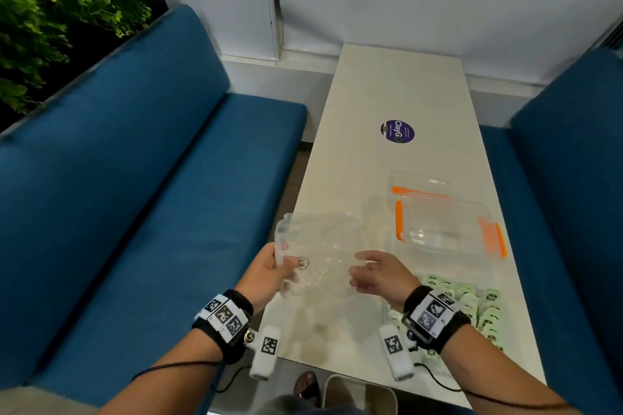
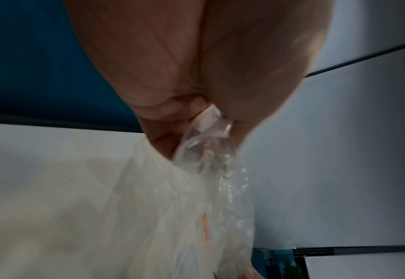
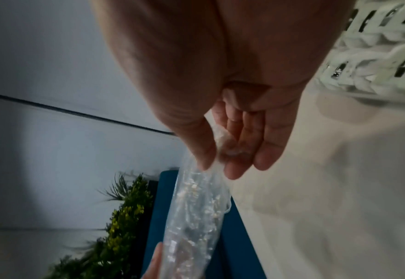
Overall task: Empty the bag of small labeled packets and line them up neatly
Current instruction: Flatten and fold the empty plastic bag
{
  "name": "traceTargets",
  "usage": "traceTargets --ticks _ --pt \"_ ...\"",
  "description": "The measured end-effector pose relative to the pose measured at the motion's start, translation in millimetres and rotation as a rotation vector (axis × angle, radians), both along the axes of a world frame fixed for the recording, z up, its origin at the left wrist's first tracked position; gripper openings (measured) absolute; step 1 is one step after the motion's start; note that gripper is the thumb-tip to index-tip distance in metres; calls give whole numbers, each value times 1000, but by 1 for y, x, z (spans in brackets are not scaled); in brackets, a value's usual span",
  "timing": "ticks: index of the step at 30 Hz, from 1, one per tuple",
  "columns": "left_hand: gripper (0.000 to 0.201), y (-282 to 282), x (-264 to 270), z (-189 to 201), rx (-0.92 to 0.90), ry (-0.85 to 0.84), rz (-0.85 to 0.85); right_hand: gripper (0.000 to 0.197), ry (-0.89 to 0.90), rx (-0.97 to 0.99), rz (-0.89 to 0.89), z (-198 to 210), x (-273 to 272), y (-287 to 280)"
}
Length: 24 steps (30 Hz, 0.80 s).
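A clear plastic bag (image 1: 317, 253) hangs stretched between my two hands above the near left part of the white table (image 1: 387, 84), and it looks empty. My left hand (image 1: 278, 264) grips its left edge; in the left wrist view the bag's rim (image 2: 208, 132) is squeezed between thumb and fingers of that hand (image 2: 196, 75). My right hand (image 1: 360, 268) holds the bag's other end, where the bag (image 3: 196, 217) runs out between thumb and nearly straight fingers of the right hand (image 3: 220, 168). Several pale green labeled packets (image 1: 472, 307) lie heaped on the table under my right wrist, and they show again in the right wrist view as a packet pile (image 3: 375, 47).
A clear container with orange latches (image 1: 448, 229) stands just beyond the packets, its lid (image 1: 421, 185) behind it. A purple round sticker (image 1: 397, 131) lies mid-table. Blue benches (image 1: 151, 178) flank the table, and a plant (image 1: 50, 10) fills the far left.
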<state>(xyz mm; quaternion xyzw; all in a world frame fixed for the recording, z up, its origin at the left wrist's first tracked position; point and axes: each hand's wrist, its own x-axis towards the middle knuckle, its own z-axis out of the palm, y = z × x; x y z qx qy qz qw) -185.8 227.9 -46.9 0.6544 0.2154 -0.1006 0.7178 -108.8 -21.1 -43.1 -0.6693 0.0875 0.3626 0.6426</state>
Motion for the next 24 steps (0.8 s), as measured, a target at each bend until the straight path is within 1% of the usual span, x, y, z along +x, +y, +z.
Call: traceTargets --ticks 2,4,6,9,12,16,17,19,20,22,24 --pt "50 -1 -3 -4 -98 51 -58 46 -37 -1 -18 -3 1 2" --pt "55 0 -6 -5 -175 97 -117 45 -82 -7 -35 -3 4 0" --pt "52 2 -7 -3 -166 97 -124 44 -133 -31 -30 0 9 -5" --pt "43 12 -2 -1 -130 86 0 42 -163 -29 31 6 11 -16" --pt "38 16 2 3 -123 75 22 44 -167 6 102 12 8 -24" --pt "33 11 -1 4 -82 70 68 49 -101 31 148 17 6 -32" --pt "35 11 -2 3 -72 69 73 50 -68 35 168 18 4 -32" --pt "40 9 -6 4 -84 65 23 45 11 23 203 18 1 -31" --pt "41 8 -9 2 -101 63 -25 44 50 15 196 15 0 -29" --pt "46 7 -11 -3 -97 70 -118 45 115 19 93 8 -1 -20" --pt "48 7 -12 -8 -19 91 -128 40 83 -10 -28 0 -1 -15"
